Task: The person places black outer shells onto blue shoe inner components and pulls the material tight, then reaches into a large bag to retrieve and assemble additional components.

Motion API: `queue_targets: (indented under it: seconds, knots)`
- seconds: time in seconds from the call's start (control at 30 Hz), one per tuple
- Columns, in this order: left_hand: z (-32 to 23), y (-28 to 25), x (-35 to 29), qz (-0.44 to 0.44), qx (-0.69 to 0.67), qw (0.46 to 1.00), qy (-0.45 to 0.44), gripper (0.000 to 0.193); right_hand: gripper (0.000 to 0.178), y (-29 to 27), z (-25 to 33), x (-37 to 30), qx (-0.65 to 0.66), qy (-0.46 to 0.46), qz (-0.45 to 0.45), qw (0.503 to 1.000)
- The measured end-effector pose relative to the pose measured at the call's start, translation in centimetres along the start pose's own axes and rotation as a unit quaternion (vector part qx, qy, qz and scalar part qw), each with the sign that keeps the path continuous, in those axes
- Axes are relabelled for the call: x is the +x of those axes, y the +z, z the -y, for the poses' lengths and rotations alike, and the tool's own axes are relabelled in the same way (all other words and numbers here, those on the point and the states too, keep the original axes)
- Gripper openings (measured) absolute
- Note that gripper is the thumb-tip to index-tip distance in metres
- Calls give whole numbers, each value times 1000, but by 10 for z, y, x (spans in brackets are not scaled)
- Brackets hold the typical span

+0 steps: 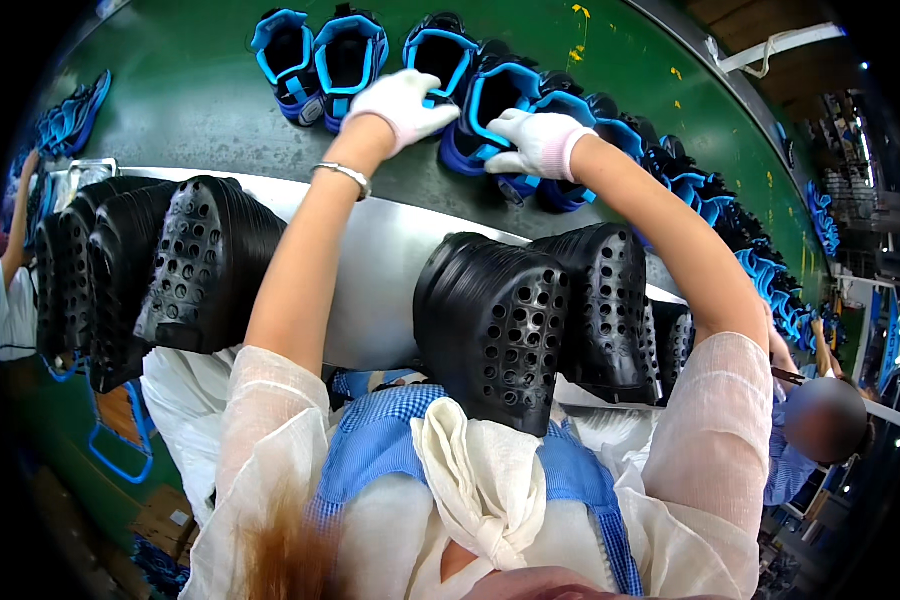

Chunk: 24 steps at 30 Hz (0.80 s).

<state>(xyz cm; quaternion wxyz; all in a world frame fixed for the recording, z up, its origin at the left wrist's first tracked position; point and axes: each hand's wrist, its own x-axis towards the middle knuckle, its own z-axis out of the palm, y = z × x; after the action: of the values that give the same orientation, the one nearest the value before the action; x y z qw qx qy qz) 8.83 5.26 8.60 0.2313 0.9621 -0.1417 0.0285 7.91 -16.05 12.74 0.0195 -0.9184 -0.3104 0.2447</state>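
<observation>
Presently: left fingers (434,119), spread, seemingly empty; right fingers (511,126), parted against blue-black shoe (464,142) between, grip impossible to tell; best steady evenly from both sides.

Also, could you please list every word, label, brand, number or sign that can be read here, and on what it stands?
None can be read.
White label on the brown carton, lower left: too small and blurred.
Greyish patch on the leftmost black-and-blue shoe of the nearest row: too small to tell whether it bears any text.
Yellow marks on the green surface: no letters can be made out.
</observation>
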Motion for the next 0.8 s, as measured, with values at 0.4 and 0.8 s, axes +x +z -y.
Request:
queue_targets:
  seconds: [0.4,0.8]
  knots:
    - [-18,-29,9,66,-137,988,-36,58,34,30,-24,-58,-47,-3,-20,999]
    - [-9,22,-27,203,-119,972,8,46,26,-19,-33,-214,-37,129,-301,944]
